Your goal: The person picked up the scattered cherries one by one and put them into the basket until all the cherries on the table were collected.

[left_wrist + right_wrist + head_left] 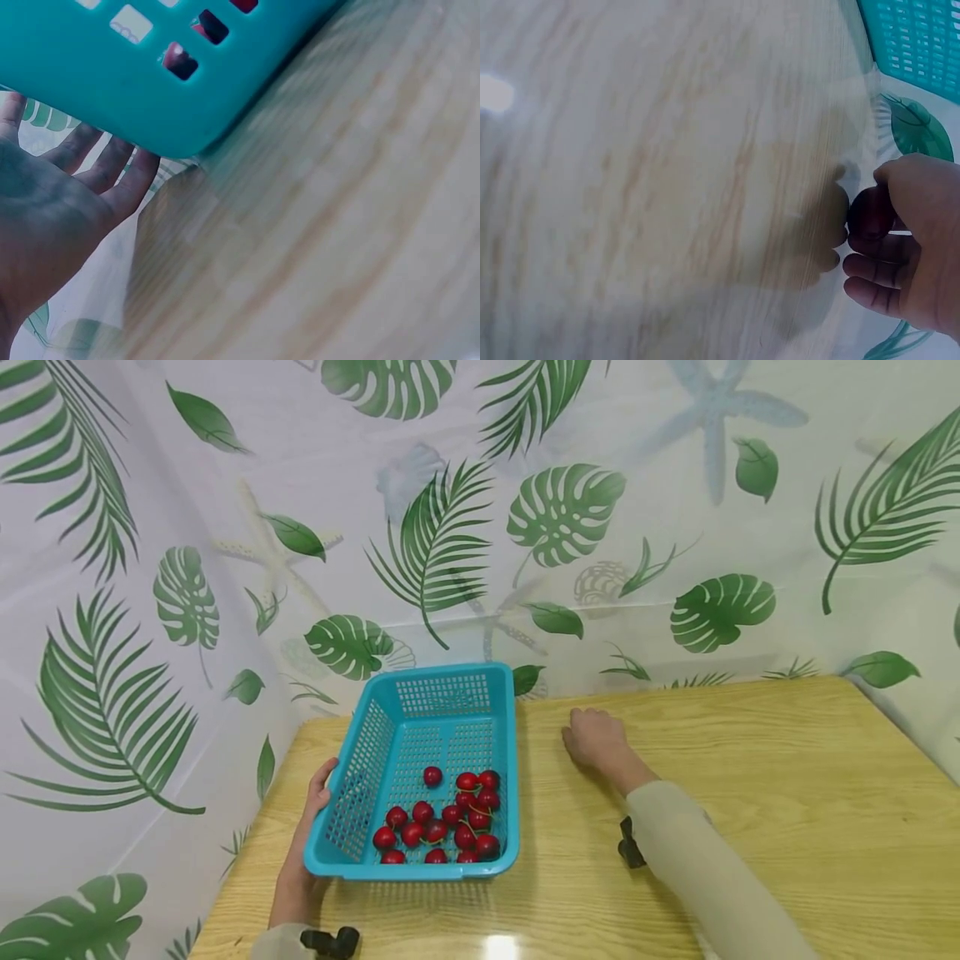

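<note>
A blue plastic basket point(512, 760) with perforated walls stands on the wooden table, holding several dark red cherries point(435, 832), some with stems. The cherries are gathered toward its near right part, with one lying apart farther back. Against the basket's left side rests my left hand point(318, 797); its fingers point(127, 184) look loosely extended along the wall in the left wrist view. To the right of the basket, near the table's far edge, my right hand point(597, 742) pinches a single cherry point(871, 214), seen in the right wrist view and hidden in the head view.
The light wooden table point(750, 777) stretches off to the right. A white cloth point(465, 435) printed with green leaves and starfish hangs behind and on the left. Black straps with small mounts point(631, 843) sit at both wrists.
</note>
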`<state>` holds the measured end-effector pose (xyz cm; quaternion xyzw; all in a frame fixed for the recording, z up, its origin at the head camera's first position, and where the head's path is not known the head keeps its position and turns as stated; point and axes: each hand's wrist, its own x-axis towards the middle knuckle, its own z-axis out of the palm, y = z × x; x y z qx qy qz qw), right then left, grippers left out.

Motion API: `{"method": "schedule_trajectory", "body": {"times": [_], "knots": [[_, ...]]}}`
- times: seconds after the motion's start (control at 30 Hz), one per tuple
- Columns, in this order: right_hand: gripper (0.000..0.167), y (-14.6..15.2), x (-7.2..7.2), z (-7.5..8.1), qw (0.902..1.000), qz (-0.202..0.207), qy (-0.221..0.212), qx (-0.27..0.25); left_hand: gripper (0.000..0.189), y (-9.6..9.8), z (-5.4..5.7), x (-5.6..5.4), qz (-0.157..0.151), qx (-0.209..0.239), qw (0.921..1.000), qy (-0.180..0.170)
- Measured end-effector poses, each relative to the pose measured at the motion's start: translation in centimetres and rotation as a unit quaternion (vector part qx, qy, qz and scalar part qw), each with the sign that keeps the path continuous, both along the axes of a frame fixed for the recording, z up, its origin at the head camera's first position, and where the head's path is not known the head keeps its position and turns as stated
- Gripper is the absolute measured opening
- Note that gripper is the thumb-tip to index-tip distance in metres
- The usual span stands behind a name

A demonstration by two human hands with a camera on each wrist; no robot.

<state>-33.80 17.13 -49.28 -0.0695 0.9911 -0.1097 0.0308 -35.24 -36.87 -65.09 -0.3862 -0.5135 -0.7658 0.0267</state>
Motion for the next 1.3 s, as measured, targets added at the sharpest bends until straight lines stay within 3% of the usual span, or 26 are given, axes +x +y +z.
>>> {"method": "schedule_trajectory", "body": {"times": [0.03,0.13,0.17,0.2,0.23,0.27,0.33,0.4,0.43,0.47,0.5,0.57,0.6,0.67,0.73,0.8,0.83,0.87,0.97,1.03,1.07,1.1,1.17,1.2,1.23,1.3], "knots": [[0.041,0.2,0.0,0.0,1.0000,0.000,-0.001,0.000,0.055,0.1,-0.1,-0.2,-0.008,0.010,0.9999,0.001],[0.043,0.6,0.1,0.3,0.9999,0.002,-0.010,-0.005,0.056,1.5,1.9,1.6,0.022,0.001,0.9990,-0.038],[0.044,0.7,0.2,0.4,0.9999,0.003,-0.011,-0.008,0.055,1.8,2.0,1.7,0.009,0.013,0.9995,-0.027],[0.045,0.8,0.3,0.5,0.9999,0.002,-0.013,-0.011,0.059,2.7,3.3,2.7,0.026,0.004,0.9989,-0.040],[0.047,0.9,0.4,0.6,0.9998,0.001,-0.015,-0.015,0.058,2.8,3.5,2.9,0.028,0.000,0.9990,-0.036],[0.048,0.9,0.5,0.8,0.9996,-0.001,-0.019,-0.020,0.054,3.8,5.1,4.2,0.046,-0.014,0.9976,-0.050],[0.048,1.1,0.8,0.9,0.9992,-0.005,-0.023,-0.033,0.051,4.9,6.9,5.3,0.024,0.000,0.9990,-0.037],[0.045,1.3,0.9,0.9,0.9980,-0.012,-0.033,-0.052,0.052,4.1,5.6,4.5,0.029,-0.005,0.9987,-0.042],[0.043,1.4,1.0,0.9,0.9970,-0.016,-0.038,-0.065,0.053,2.9,3.8,3.0,0.014,0.001,0.9994,-0.032],[0.041,1.6,1.0,0.8,0.9955,-0.020,-0.045,-0.081,0.052,2.2,2.6,2.2,0.013,0.004,0.9991,-0.040],[0.039,1.8,1.0,0.7,0.9937,-0.024,-0.051,-0.097,0.054,0.7,0.0,0.3,0.000,0.011,0.9993,-0.035],[0.033,2.3,1.0,0.6,0.9907,-0.029,-0.060,-0.118,0.055,-2.3,-5.1,-3.4,0.004,0.006,0.9991,-0.042],[0.031,2.5,1.0,0.5,0.9894,-0.031,-0.063,-0.127,0.056,-3.0,-6.2,-4.2,-0.004,0.009,0.9991,-0.041],[0.026,3.1,1.1,0.5,0.9878,-0.026,-0.065,-0.140,0.056,-3.1,-6.6,-4.2,0.005,0.007,0.9977,-0.068],[0.019,3.7,1.1,0.6,0.9889,-0.010,-0.055,-0.138,0.057,-2.6,-5.8,-3.4,0.017,-0.002,0.9967,-0.079],[0.017,4.2,1.3,0.7,0.9891,0.005,-0.048,-0.139,0.056,-1.5,-3.9,-2.0,0.023,-0.006,0.9967,-0.078],[0.019,4.5,1.4,0.8,0.9893,0.014,-0.045,-0.138,0.057,-0.1,-1.3,-0.1,0.024,-0.006,0.9965,-0.080],[0.021,4.7,1.5,0.9,0.9896,0.023,-0.041,-0.136,0.057,0.5,-0.2,0.7,0.033,-0.009,0.9962,-0.080],[0.021,5.4,1.9,1.1,0.9904,0.041,-0.036,-0.127,0.060,2.2,2.9,2.6,0.021,-0.002,0.9977,-0.065],[0.020,5.7,2.2,1.1,0.9910,0.052,-0.027,-0.120,0.057,3.0,4.4,3.4,0.020,0.000,0.9984,-0.053],[0.020,5.9,2.3,1.0,0.9914,0.056,-0.020,-0.116,0.055,2.4,3.2,2.5,0.021,-0.002,0.9989,-0.042],[0.020,6.0,2.5,0.9,0.9916,0.059,-0.013,-0.114,0.054,2.6,3.4,2.5,0.005,0.008,0.9993,-0.037],[0.019,6.2,2.6,0.7,0.9917,0.062,0.001,-0.113,0.054,2.7,3.6,2.8,0.020,0.002,0.9988,-0.044],[0.019,6.3,2.7,0.6,0.9915,0.062,0.005,-0.114,0.054,2.4,3.0,2.4,0.015,0.008,0.9993,-0.034],[0.019,6.3,2.7,0.5,0.9913,0.061,0.008,-0.117,0.054,3.0,4.2,3.4,0.021,0.008,0.9986,-0.048],[0.022,6.4,2.8,0.4,0.9911,0.060,0.015,-0.118,0.057,2.8,3.7,3.3,0.027,0.003,0.9976,-0.064]]}}
